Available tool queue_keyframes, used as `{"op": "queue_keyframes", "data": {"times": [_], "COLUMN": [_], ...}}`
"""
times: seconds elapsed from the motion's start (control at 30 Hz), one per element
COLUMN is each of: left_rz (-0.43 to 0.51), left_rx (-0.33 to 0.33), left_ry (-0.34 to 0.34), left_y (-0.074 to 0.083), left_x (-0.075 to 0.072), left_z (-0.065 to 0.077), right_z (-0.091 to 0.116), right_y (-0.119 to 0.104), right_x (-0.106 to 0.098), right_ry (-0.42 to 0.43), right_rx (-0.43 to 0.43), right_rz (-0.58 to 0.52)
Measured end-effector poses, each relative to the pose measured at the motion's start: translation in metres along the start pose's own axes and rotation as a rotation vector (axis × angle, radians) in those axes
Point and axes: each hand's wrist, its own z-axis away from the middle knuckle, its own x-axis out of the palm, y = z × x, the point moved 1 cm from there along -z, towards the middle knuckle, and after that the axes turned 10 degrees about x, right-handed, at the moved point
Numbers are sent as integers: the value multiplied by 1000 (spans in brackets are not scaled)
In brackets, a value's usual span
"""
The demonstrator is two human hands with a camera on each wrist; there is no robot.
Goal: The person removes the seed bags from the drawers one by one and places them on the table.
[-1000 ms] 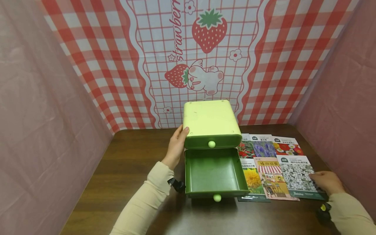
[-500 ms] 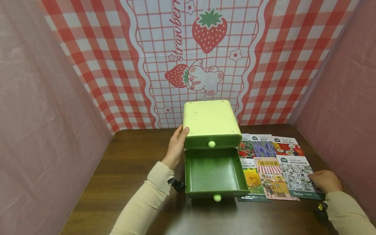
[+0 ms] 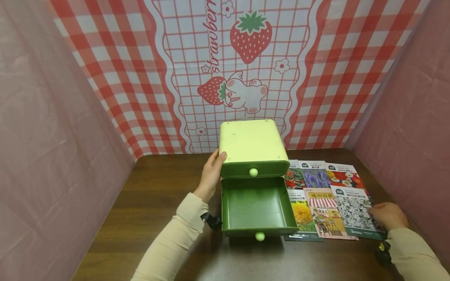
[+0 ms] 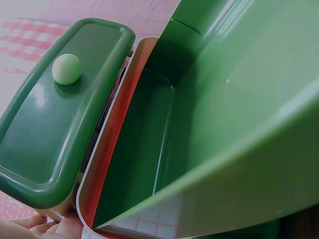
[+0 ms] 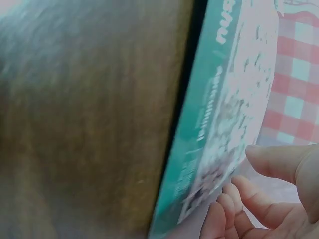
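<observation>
A two-tier mini drawer cabinet (image 3: 251, 140) with a pale yellow-green top stands mid-table. The upper drawer (image 3: 234, 169) is closed; the lower green drawer (image 3: 258, 205) is pulled out and bare inside. My left hand (image 3: 209, 175) rests against the cabinet's left side, thumb by the top front corner; some fingers are hidden in the head view. At the right, my right hand (image 3: 391, 215) pinches the right edge of a seed packet (image 3: 356, 210) printed with white flowers. In the right wrist view the thumb lies over that packet (image 5: 219, 144), fingers beneath its edge.
Beside the cabinet lie more seed packets: red flowers (image 3: 294, 179), purple flowers (image 3: 314, 177), red and white flowers (image 3: 346, 177), a yellow flower (image 3: 301, 212) and a pink shopfront (image 3: 328, 214). The brown table (image 3: 158, 195) meets a checked cloth (image 3: 133, 97) behind.
My right hand has shifted slightly left, and the white-flower packet's right edge now bends up in its fingers. My left hand and the cabinet have stayed put.
</observation>
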Motion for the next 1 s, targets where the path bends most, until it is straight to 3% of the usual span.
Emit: {"op": "queue_keyframes", "data": {"times": [0.5, 0.73, 1.0], "left_rz": [10, 15, 14], "left_rx": [26, 27, 11], "left_ry": [29, 30, 10], "left_y": [-7, -6, -5], "left_x": [1, 1, 0], "left_z": [-1, -1, -1], "right_z": [44, 82, 140], "right_y": [-65, -99, -137], "right_x": [3, 10, 21], "right_ry": [49, 54, 50], "right_rx": [-183, -407, -629], "right_rz": [-169, -246, -213]}}
